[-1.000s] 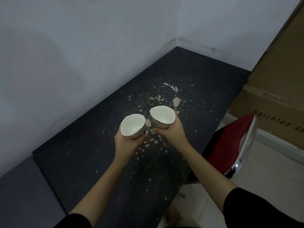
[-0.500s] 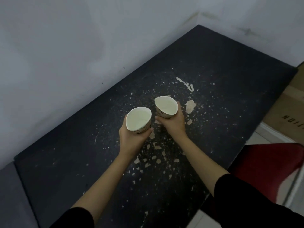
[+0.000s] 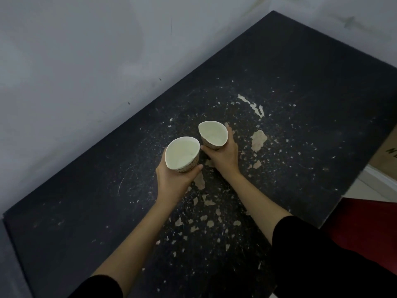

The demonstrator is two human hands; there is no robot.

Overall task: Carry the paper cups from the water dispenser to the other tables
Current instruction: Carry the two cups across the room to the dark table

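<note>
While black sleeves frame the bottom edge, the left hand [image 3: 175, 181] grips a white dotted paper cup [image 3: 182, 154] over the chipped black table [image 3: 300, 104]; just beyond, the right hand [image 3: 223, 155] clasps a second squashed-rim paper cup [image 3: 213, 134].

A black table [image 3: 300, 82], its dark top flecked with pale tan patches and white specks where the surface has chipped, fills the scene beneath a plain grey-white wall [image 3: 86, 61]. Two paper cups, cream-white inside, show dark dotted patterns on pale outer walls: the left cup [image 3: 182, 155] carries rows of small dark spots, while the right cup [image 3: 213, 134] shows only a sliver of similar brownish print. Black sleeves [image 3: 322, 254] cover both upper arms. At the right edge sit a deep red object [image 3: 365, 229], a brown cardboard box [image 3: 386, 155] with dark lettering, and white trim [image 3: 378, 179].
</note>
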